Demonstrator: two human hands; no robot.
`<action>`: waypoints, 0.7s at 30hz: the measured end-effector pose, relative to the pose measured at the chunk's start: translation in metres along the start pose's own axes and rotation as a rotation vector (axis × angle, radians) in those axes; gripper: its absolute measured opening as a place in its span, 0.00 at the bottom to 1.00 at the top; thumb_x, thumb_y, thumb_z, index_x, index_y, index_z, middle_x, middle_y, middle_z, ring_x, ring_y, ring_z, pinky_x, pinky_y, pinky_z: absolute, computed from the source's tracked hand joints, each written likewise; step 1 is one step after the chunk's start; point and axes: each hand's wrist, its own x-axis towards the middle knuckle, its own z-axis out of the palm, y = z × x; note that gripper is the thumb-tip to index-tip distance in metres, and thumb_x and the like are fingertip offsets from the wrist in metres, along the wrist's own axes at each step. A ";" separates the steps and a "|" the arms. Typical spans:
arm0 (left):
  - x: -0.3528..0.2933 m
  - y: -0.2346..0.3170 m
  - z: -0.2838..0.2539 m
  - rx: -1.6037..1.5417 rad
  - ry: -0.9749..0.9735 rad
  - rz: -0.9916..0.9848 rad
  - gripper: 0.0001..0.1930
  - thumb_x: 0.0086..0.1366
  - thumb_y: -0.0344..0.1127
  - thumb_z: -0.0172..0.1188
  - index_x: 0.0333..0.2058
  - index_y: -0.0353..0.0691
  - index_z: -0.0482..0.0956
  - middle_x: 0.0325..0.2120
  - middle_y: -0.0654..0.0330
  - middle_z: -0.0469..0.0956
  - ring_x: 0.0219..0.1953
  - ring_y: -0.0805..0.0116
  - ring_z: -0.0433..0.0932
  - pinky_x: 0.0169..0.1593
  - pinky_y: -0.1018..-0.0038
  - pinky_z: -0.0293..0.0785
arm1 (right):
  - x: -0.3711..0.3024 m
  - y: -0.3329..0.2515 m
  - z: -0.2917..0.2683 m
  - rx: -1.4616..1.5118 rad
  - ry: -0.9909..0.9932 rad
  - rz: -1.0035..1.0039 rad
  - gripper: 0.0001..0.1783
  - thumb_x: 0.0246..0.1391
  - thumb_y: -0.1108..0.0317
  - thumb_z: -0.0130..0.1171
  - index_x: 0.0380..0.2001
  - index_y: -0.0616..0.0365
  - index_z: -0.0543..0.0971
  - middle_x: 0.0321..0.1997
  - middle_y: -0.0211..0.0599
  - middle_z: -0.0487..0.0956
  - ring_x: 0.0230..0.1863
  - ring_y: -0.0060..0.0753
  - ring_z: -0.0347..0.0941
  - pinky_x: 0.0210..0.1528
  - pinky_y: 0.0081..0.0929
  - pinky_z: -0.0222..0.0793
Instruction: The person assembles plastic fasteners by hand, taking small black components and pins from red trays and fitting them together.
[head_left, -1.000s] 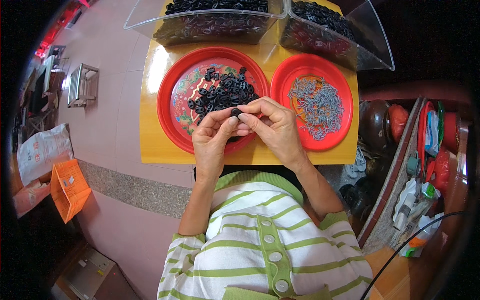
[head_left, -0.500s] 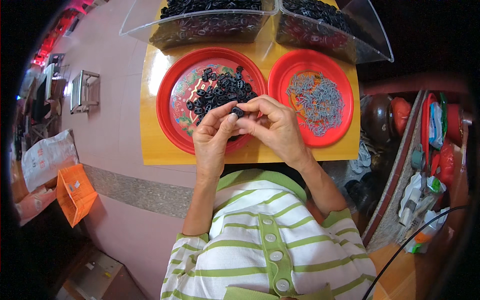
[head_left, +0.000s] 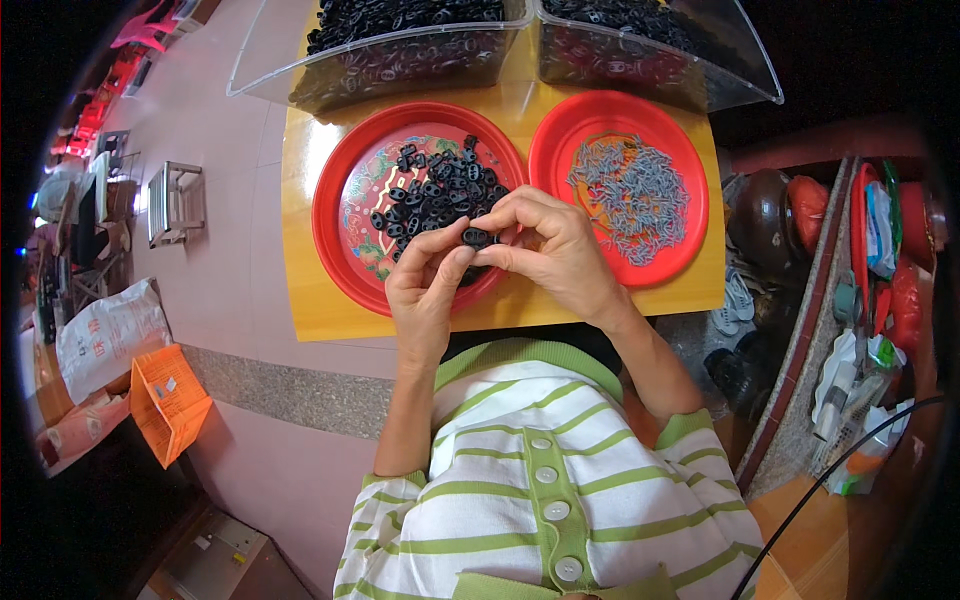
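Observation:
Both my hands meet over the near right part of a red patterned tray (head_left: 330, 250). Between the fingertips is a small black oval plastic piece with holes (head_left: 477, 237). My left hand (head_left: 425, 285) pinches it from the left with thumb and forefinger. My right hand (head_left: 555, 250) closes on it from the right; whether a pin is also in those fingers is hidden. Loose black plastic pieces (head_left: 450, 185) of the same sort lie heaped in the tray. Right beside it, a red plate (head_left: 545, 150) holds many small grey metal pins or screws (head_left: 630, 195).
Two clear plastic bins (head_left: 400, 45) (head_left: 650, 60) full of black pieces stand at the table's far edge. The yellow table (head_left: 320, 325) ends just before my body. Left on the floor are a metal stool (head_left: 175, 205) and an orange bag (head_left: 170, 405). Jars and bags crowd the right side.
The view has shifted slightly. The black piece now shows more fully between my fingertips, its broad face turned up. Both hands keep their pinch over the tray.

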 end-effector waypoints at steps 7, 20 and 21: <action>-0.002 -0.002 -0.004 0.035 -0.089 0.105 0.10 0.61 0.22 0.57 0.42 0.31 0.75 0.39 0.61 0.73 0.40 0.78 0.73 0.45 0.84 0.70 | -0.006 0.008 0.003 0.216 -0.067 0.163 0.10 0.47 0.75 0.64 0.35 0.65 0.78 0.29 0.25 0.73 0.29 0.11 0.68 0.29 0.12 0.66; -0.006 0.000 -0.015 0.230 -0.141 0.316 0.06 0.55 0.20 0.61 0.33 0.31 0.76 0.31 0.56 0.76 0.33 0.72 0.74 0.36 0.80 0.70 | -0.020 0.003 0.010 0.299 -0.158 0.209 0.11 0.52 0.77 0.59 0.40 0.66 0.74 0.32 0.28 0.74 0.31 0.15 0.72 0.31 0.13 0.71; -0.006 0.000 -0.016 0.228 -0.151 0.317 0.06 0.54 0.20 0.61 0.32 0.31 0.75 0.30 0.56 0.76 0.32 0.72 0.74 0.35 0.81 0.70 | -0.021 0.002 0.010 0.301 -0.161 0.209 0.11 0.52 0.77 0.59 0.40 0.66 0.74 0.32 0.28 0.74 0.31 0.15 0.72 0.31 0.13 0.71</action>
